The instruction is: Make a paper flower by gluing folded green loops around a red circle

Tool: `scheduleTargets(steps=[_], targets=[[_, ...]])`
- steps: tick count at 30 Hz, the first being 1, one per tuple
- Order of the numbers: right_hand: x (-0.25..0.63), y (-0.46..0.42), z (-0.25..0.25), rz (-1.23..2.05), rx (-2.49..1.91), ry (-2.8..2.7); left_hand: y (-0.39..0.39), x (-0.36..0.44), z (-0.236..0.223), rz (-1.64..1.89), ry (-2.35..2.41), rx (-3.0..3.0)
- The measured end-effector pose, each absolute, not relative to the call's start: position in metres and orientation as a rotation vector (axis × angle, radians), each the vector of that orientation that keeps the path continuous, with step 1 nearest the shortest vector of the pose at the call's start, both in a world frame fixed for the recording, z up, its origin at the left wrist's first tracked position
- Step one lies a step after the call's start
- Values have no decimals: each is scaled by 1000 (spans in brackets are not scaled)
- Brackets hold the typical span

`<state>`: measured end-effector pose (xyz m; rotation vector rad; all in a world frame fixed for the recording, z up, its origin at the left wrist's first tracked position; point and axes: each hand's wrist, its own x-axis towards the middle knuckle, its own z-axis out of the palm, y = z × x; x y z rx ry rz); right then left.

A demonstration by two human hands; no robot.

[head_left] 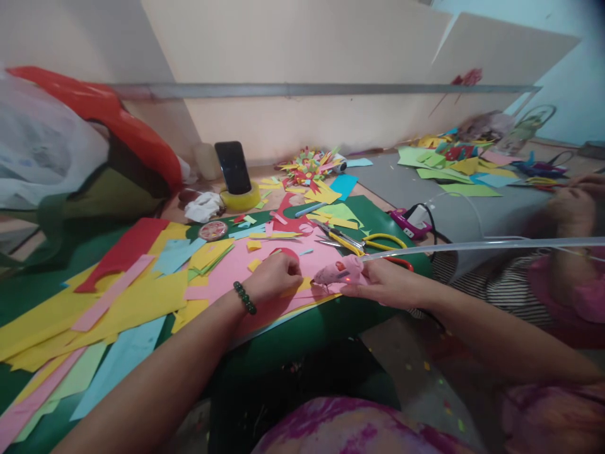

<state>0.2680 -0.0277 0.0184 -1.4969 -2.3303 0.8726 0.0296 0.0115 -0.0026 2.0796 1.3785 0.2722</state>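
Observation:
My right hand (390, 282) is wrapped round a pink hot glue gun (341, 271), with a long clear glue stick (472, 248) running out of its back to the right. The gun's nozzle points left, close to my left fingertips. My left hand (275, 275), with a green bead bracelet (244, 297) at the wrist, has its fingers pinched together at a small yellow paper piece (302, 287). Beneath both lies pink paper (227, 274) at the front edge of the green mat. Yellow-handled scissors (385, 243) lie just beyond the glue gun.
Yellow, red and blue paper sheets (142, 290) cover the left side. At the back stand a phone (232, 167) against a yellow tape roll (241, 197) and a colourful paper bunch (309, 169). A purple power strip (409, 224) lies right. Another person's hands (574, 202) are at far right.

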Motion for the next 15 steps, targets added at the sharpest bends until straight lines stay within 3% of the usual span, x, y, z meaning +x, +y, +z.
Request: scheduleTargets(steps=[15], targets=[[268,-25,17,856,-1562,-2434,13,29,-6,281,1405,2108]])
